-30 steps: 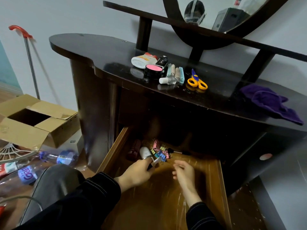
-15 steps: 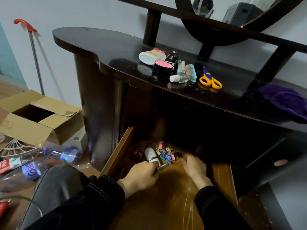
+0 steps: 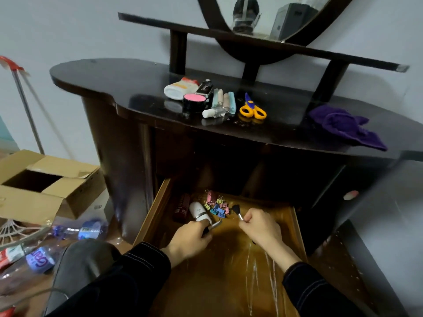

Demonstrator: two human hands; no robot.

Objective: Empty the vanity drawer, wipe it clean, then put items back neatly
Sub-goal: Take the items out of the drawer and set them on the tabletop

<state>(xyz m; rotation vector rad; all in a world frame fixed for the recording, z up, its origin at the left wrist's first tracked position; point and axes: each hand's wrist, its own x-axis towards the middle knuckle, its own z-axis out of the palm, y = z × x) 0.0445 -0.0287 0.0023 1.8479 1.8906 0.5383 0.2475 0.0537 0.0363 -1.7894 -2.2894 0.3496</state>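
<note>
A pulled-out wooden drawer point(image 3: 153, 217), lined with shiny amber film, sits low beneath a glossy dark worktop point(image 3: 109, 81). The left hand point(image 3: 191, 239) curls around a smooth white rounded bottle point(image 3: 198, 211), together with a thin silvery piece point(image 3: 216, 224) too small to identify. The right hand point(image 3: 261, 227) pinches the slim handle of a small makeup brush point(image 3: 236, 210) with fluffy black bristles. At the drawer's back lies a heap of pastel binder clips point(image 3: 217, 205), near a dark red tube point(image 3: 182, 207). On the worktop rest a round pink-topped jar point(image 3: 194, 100), yellow-handled scissors point(image 3: 253, 109) and a crumpled purple cloth point(image 3: 348, 126).
</note>
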